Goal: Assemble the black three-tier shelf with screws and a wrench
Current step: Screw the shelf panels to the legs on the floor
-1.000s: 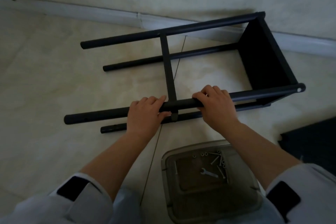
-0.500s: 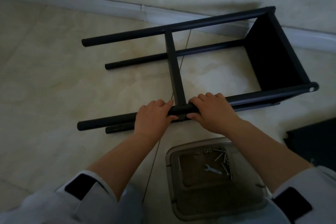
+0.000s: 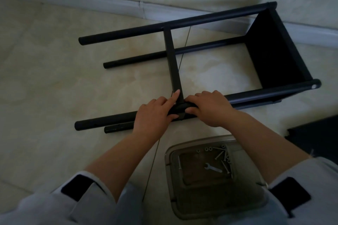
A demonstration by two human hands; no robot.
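On the floor (image 3: pixel 54 78) in front of you lies the black shelf frame (image 3: pixel 210 56), tipped on its side, four round posts running left to right, one solid black panel (image 3: pixel 274 51) closing the right end. A flat cross bar (image 3: pixel 172 64) spans from the far upper post to the near upper post (image 3: pixel 109 118), roughly mid-length.

Both your hands sit on that near upper post, right at the cross bar joint. Your left hand (image 3: pixel 155 113) wraps the post just left of the joint, with the index finger stretched out along the bar's near end and touching it. Your right hand (image 3: pixel 208 107) grips the post just right of the joint, fingers curled over the top, thumb underneath. The two hands are close together, only the joint between them.

A lower post end (image 3: pixel 117 129) pokes out just near of the gripped post, left of your left wrist.

Near you, between your forearms and to the right, a translucent lid or tray (image 3: pixel 243 204) rests on the floor. On it lie a small wrench (image 3: pixel 213 168), several long screws (image 3: pixel 222 159) and a few nuts or washers (image 3: pixel 208 149), all loose, mostly toward the tray's far right.

A dark flat piece (image 3: pixel 316 137) lies at the right edge, partly cut off. Baseboard (image 3: pixel 109 5) runs along the far wall.
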